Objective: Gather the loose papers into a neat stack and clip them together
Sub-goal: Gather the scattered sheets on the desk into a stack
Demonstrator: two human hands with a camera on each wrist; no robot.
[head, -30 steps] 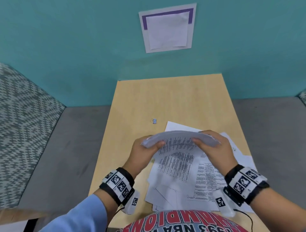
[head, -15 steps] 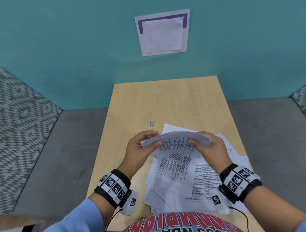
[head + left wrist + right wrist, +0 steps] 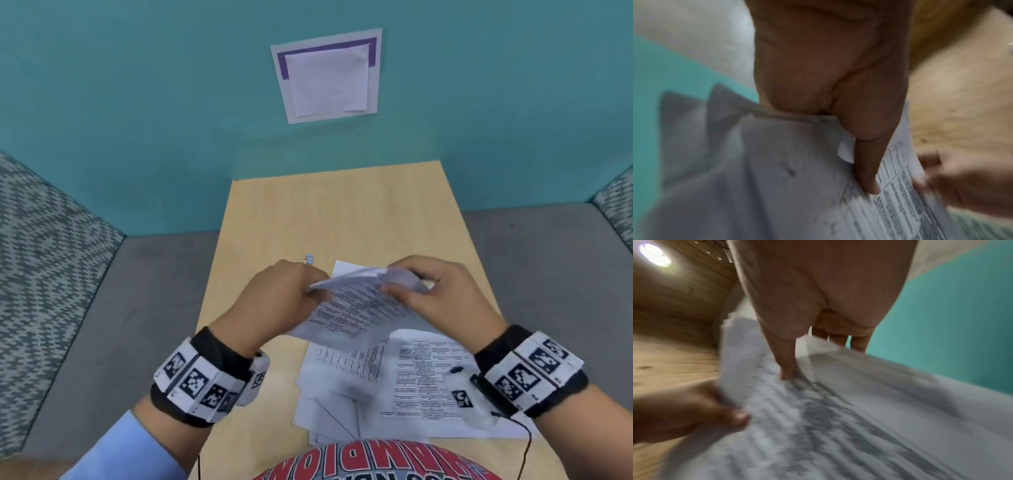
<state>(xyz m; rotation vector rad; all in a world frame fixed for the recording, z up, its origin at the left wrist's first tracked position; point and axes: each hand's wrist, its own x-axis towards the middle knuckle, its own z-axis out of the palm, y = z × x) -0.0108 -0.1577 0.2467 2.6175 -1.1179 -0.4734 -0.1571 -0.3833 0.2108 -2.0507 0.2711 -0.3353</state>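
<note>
Both hands hold a bundle of printed papers [image 3: 356, 305] in the air over the wooden table [image 3: 335, 212]. My left hand [image 3: 284, 298] grips the bundle's left edge, thumb on the printed side [image 3: 865, 162]. My right hand [image 3: 442, 294] pinches its right end, thumb on the sheets [image 3: 785, 363] and fingers behind. The bundle tilts toward me and is blurred. More loose papers [image 3: 387, 383] lie spread on the table below it. A small binder clip [image 3: 308, 259] lies on the table just beyond my left hand.
The table butts against a teal wall [image 3: 137, 102] bearing a taped notice [image 3: 327, 75]. Grey carpet [image 3: 137, 308] flanks the table on both sides, with patterned panels [image 3: 41, 257] at the far left and right.
The bundle has gone from a level, arched hold to tilting toward me, its printed face showing. Both hands have turned and drawn closer together.
</note>
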